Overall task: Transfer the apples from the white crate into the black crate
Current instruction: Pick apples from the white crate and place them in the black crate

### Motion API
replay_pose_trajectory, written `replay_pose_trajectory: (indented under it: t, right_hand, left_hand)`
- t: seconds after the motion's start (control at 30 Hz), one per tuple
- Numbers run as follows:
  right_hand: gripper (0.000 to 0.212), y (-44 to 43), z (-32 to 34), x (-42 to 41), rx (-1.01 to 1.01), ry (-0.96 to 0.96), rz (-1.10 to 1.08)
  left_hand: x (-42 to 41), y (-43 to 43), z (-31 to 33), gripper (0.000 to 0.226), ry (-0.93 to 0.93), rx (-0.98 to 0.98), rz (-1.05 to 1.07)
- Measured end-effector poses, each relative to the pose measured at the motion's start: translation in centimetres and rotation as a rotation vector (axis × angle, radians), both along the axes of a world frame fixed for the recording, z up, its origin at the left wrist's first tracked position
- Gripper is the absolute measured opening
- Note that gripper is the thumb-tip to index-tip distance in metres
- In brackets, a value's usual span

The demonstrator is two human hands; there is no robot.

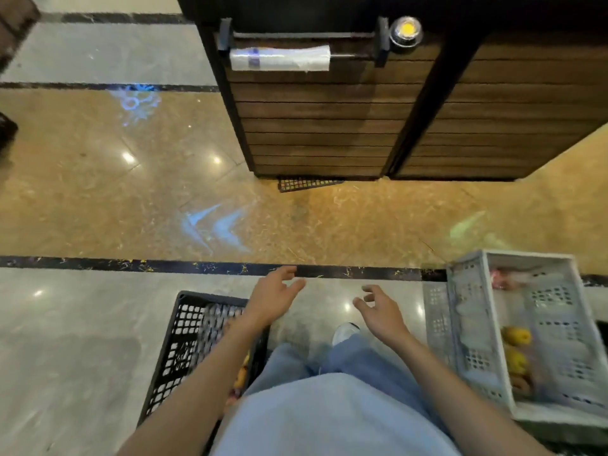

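Hovering above the polished floor (82,340), the left hand (273,299) and right hand (381,311) were both empty, fingers spread loosely. The black crate (184,343) stood on the floor under the left forearm. The white crate (467,324) sat at the right, holding yellow apples (516,337) along its near side, well apart from both hands.
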State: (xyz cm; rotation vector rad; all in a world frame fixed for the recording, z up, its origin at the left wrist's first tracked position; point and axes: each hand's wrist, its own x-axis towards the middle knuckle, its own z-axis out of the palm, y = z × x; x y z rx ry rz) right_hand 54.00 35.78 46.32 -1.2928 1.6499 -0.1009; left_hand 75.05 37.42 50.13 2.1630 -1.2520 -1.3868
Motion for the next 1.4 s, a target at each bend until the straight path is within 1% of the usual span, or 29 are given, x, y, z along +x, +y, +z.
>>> replay_pose_trajectory:
  t: [0.23, 0.47, 0.6, 0.7, 0.87, 0.97, 1.07, 1.13, 1.27, 1.4]
  right_hand:
    - [0.042, -2.6, -0.5, -9.8, 0.037, -0.038, -0.270]
    - [0.039, -7.6, -0.5, -15.3, 0.029, -0.072, -0.525]
    - [0.039, -10.6, -1.2, -18.3, 0.023, -0.060, -0.678]
    - [0.040, -12.3, -1.4, -20.5, 0.052, -0.049, -0.816]
    - [0.040, -13.0, -1.4, -24.2, 0.079, -0.039, -1.094]
    - [0.037, -11.8, -1.2, -26.1, 0.077, -0.077, -1.274]
    - [0.035, -10.2, -1.5, -27.7, 0.080, -0.081, -1.433]
    - [0.035, -9.4, -1.8, -29.1, 0.110, -0.090, -1.501]
    - [0.039, -7.8, -3.0, -33.0, 0.176, -0.105, -1.567]
    - [0.041, -6.6, -4.5, -38.7, 0.211, -0.140, -1.593]
  left_hand:
    - [-7.2, -3.9, -0.9, 0.042, 0.046, 0.049, -0.048]
    - [-11.1, -10.0, -2.5, 0.036, -0.017, 0.132, -0.137]
    - [-15.0, -16.5, -3.0, 0.025, -0.025, 0.151, -0.277]
    - [-19.4, -22.1, -3.2, 0.034, 0.003, 0.143, -0.391]
    - [-28.3, -29.8, -3.0, 0.035, 0.012, 0.118, -0.657]
    - [-34.2, -32.7, -2.6, 0.037, 0.018, 0.096, -0.824]
    - [-39.9, -34.0, -2.6, 0.036, 0.026, 0.103, -0.964]
    - [-43.2, -34.2, -2.8, 0.036, 0.013, 0.119, -1.034]
    - [-48.6, -33.1, -4.2, 0.036, -0.009, 0.139, -1.091]
    - [-54.2, -30.1, -5.9, 0.035, -0.040, 0.168, -1.130]
